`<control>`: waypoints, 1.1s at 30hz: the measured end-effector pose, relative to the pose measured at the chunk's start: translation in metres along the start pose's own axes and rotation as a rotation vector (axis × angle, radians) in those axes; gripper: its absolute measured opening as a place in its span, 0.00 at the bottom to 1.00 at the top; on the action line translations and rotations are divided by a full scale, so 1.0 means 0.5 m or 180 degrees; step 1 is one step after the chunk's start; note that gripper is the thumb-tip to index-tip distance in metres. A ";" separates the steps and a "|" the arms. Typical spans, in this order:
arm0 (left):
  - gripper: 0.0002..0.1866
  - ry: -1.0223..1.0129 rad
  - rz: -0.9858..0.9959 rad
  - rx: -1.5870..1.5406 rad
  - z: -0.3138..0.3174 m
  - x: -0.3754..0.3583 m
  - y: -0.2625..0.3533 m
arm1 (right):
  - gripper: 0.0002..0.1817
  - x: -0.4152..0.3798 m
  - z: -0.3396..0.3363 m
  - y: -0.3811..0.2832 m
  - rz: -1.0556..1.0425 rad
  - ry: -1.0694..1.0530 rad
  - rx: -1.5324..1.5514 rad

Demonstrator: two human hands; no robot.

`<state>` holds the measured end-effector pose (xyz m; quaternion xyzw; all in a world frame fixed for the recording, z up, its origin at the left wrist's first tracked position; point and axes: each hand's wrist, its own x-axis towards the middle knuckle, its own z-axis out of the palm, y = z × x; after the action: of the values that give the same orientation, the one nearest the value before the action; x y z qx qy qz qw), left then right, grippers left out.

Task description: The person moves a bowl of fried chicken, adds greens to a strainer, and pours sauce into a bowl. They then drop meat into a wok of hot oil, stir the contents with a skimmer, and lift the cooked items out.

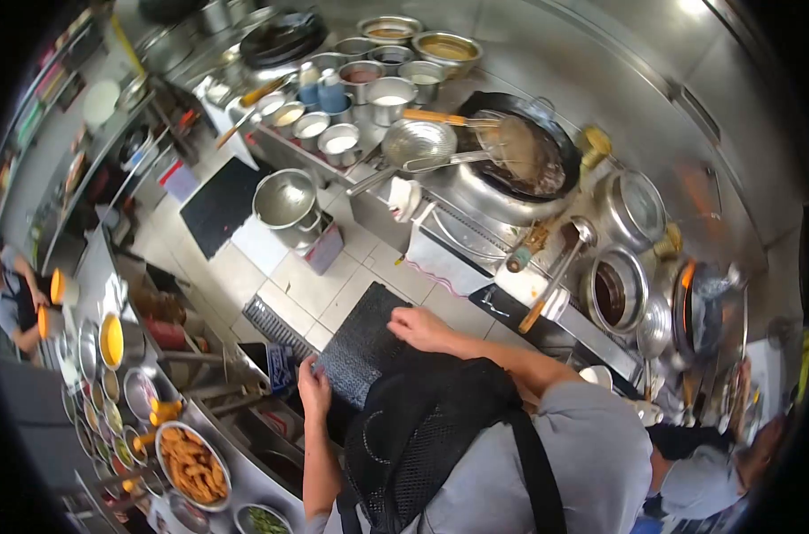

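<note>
My left hand (313, 389) is raised over the floor, close to the left counter's edge, with its fingers apart and nothing seen in it. My right hand (420, 327) hangs over the black floor mat (369, 329), its fingers curled in and no object visible in them. Neither hand touches a utensil. To the right of my right hand, a ladle (556, 276) with a wooden handle lies across the stove counter. Beyond it, a large black wok (547, 169) holds dark liquid, with a wooden-handled wire strainer (511, 142) resting over it.
Steel pots of sauces and seasonings (391, 93) crowd the back counter. A large metal pot (287, 203) stands on the floor ahead. At lower left, a bowl of fried food (192, 465) sits among small containers. Other people (17, 298) are at the far left and lower right.
</note>
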<state>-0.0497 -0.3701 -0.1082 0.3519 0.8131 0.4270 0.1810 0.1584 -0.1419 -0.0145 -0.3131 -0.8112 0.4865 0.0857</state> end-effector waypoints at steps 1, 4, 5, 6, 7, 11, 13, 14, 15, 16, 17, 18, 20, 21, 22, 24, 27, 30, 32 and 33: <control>0.19 -0.0387 -0.0177 -0.0087 0.005 0.032 0.039 | 0.09 -0.028 -0.031 0.014 -0.0320 0.0555 -0.0084; 0.19 -0.0727 0.0590 0.0135 0.063 0.129 0.157 | 0.18 -0.103 -0.139 0.062 0.0137 0.1934 -0.0128; 0.19 -0.0764 0.0889 0.0019 0.086 0.158 0.218 | 0.19 -0.122 -0.176 0.094 -0.0038 0.2346 -0.0296; 0.19 -0.0795 0.1182 -0.0097 0.112 0.191 0.278 | 0.19 -0.143 -0.203 0.125 -0.0027 0.2408 -0.0271; 0.20 -0.0926 0.1389 -0.0099 0.143 0.228 0.323 | 0.19 -0.161 -0.225 0.155 0.0535 0.2562 -0.0046; 0.26 -0.0577 0.2413 -0.0006 0.279 0.398 0.489 | 0.18 -0.176 -0.267 0.205 0.1240 0.2582 0.0633; 0.28 -0.0441 0.2459 -0.0061 0.354 0.487 0.541 | 0.19 -0.148 -0.273 0.232 0.1182 0.2450 0.0697; 0.29 -0.0371 0.2400 -0.0053 0.392 0.534 0.551 | 0.19 -0.128 -0.277 0.238 0.1120 0.2280 0.0740; 0.31 -0.0285 0.2341 -0.0052 0.427 0.574 0.550 | 0.23 -0.108 -0.294 0.235 0.0937 0.2133 0.0664; 0.31 -0.0273 0.2365 -0.0052 0.463 0.611 0.532 | 0.23 -0.083 -0.316 0.223 0.0916 0.2150 0.0665; 0.30 -0.0586 0.2096 0.0115 0.502 0.650 0.511 | 0.27 -0.056 -0.344 0.207 0.0888 0.2043 0.0470; 0.30 -0.0891 0.1809 0.0272 0.518 0.666 0.522 | 0.32 -0.028 -0.371 0.196 0.0864 0.1924 0.0264; 0.23 -0.1271 0.1625 0.0941 0.520 0.654 0.553 | 0.39 0.036 -0.421 0.184 0.0909 0.2045 0.0322; 0.20 -0.1423 0.1382 0.1108 0.516 0.619 0.575 | 0.46 0.064 -0.440 0.183 0.0969 0.2172 0.0410; 0.16 -0.1238 0.1829 0.0762 0.519 0.584 0.567 | 0.46 0.092 -0.459 0.182 0.0957 0.2191 0.0399; 0.12 -0.1533 0.1736 -0.0009 0.519 0.518 0.589 | 0.55 0.145 -0.484 0.187 0.1512 0.2213 0.0891; 0.14 -0.2959 0.1463 -0.0475 0.467 0.466 0.714 | 0.58 0.149 -0.529 0.160 0.1694 0.2130 0.1255; 0.17 -0.2805 0.2238 -0.0185 0.506 0.583 0.725 | 0.51 0.132 -0.558 0.156 0.2090 0.1980 0.1448; 0.25 -0.1300 0.2845 -0.0005 0.576 0.726 0.710 | 0.43 0.118 -0.534 0.228 0.2265 0.2351 -0.0150; 0.31 -0.1167 0.2786 0.0431 0.602 0.797 0.708 | 0.40 0.094 -0.542 0.230 0.2205 0.2388 -0.0488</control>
<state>0.0034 0.2273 0.0137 0.7418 0.5692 0.3400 0.1013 0.2903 0.1234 0.0194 -0.7217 -0.6066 0.2797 0.1815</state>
